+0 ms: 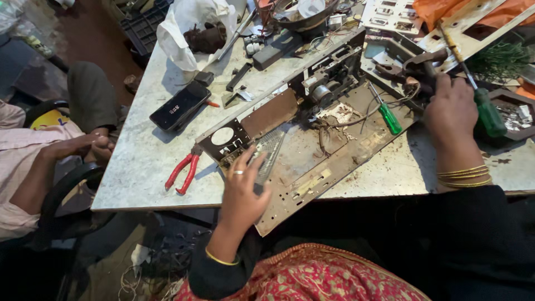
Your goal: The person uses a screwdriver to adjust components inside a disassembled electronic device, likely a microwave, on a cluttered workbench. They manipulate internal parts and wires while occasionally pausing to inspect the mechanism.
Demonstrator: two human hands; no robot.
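We work on the opened chassis (312, 161).
Left hand (242, 192) grasps its near edge; right hand (451, 108) grips a screwdriver (473, 83) beyond it.

The right hand (452, 106) covers whatever its fingers grip at the far end of the rusty chassis (312, 167). The left hand (242, 192) hides part of the clear plastic panel (269, 147). The seated person (33, 161) is cut off by the left edge. The phone (180, 106) screen's characters are too small to read.
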